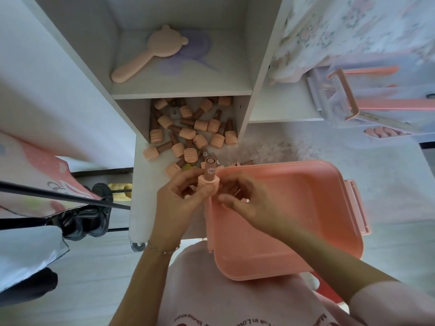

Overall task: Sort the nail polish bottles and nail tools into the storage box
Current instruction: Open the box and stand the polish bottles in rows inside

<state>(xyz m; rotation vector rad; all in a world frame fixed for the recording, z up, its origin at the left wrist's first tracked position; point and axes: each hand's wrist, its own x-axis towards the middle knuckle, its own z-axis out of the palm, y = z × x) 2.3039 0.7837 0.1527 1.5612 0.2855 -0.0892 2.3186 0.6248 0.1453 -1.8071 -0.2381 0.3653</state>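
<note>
Left hand (181,198) holds nail polish bottle (209,176).

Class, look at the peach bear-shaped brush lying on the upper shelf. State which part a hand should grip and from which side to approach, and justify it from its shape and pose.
Grip the brush by its long rounded handle, probably best. The handle points toward the shelf's open front, lower left, so come in from the front. The bear-eared head lies flat, farther back, partly over a purple item.

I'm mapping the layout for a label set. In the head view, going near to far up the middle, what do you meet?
Left hand gripping a nail polish bottle → pile of nail polish bottles → bear-shaped hand mirror on the upper shelf.
</note>
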